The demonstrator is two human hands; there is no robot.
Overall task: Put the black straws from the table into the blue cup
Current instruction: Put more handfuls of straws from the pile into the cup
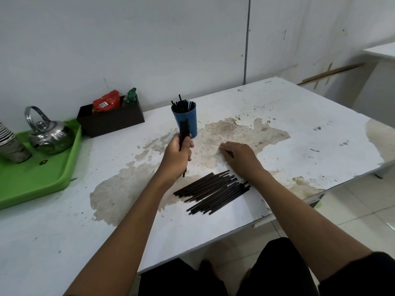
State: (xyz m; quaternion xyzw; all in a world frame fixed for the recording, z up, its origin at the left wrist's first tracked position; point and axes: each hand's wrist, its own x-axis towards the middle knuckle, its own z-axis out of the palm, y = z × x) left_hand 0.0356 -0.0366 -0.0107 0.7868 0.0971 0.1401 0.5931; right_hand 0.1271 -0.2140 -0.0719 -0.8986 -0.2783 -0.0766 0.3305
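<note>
left hand (pixel 178 151) grip: we clench a bundle of black straws (pixel 184 130), long axis near upright, tops toward the blue cup (pixel 185 120) just beyond, likely for dropping in | right hand (pixel 237 154): flat on table (pixel 299 116), grasping nothing we can see | loose straws (pixel 213 192) lie diagonal nearer us than the cup

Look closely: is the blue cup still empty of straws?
No, black straws already stand upright inside the blue cup.

1 blue cup (pixel 186 122), 1 steel kettle (pixel 50 133), 1 green tray (pixel 36 178), 1 dark box (pixel 111 119), 2 snack packets: red (pixel 106 101), green (pixel 130 96). 2 hands: left (pixel 178 153), right (pixel 239 154). Loose black straws (pixel 211 192): too many to count.
</note>
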